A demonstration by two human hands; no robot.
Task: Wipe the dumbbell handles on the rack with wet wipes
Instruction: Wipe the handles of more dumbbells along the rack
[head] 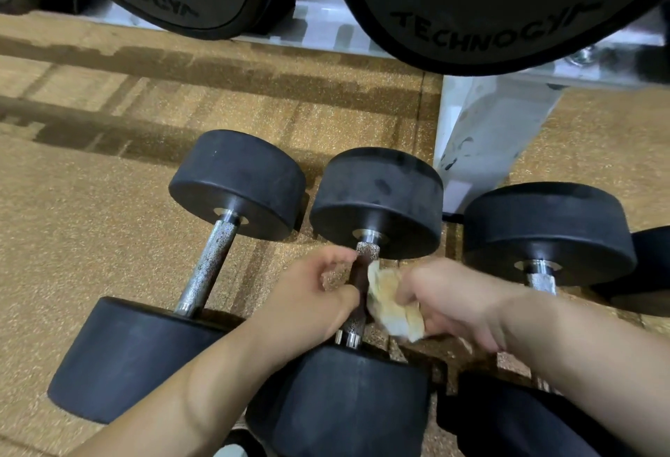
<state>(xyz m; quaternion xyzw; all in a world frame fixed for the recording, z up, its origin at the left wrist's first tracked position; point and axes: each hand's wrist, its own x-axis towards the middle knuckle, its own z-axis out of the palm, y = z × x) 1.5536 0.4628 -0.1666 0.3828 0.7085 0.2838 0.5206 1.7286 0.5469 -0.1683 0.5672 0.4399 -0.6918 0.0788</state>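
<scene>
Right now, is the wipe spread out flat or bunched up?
Bunched up: the wipe is a crumpled wad gripped by the right hand, its folds pressed against the middle dumbbell handle.

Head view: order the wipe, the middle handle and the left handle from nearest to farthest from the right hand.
1. The wipe: held in the right hand itself.
2. The middle handle: just left of the wipe, which lies against it; the left hand grips it.
3. The left handle: farthest, out past the left hand on the left side.
</scene>
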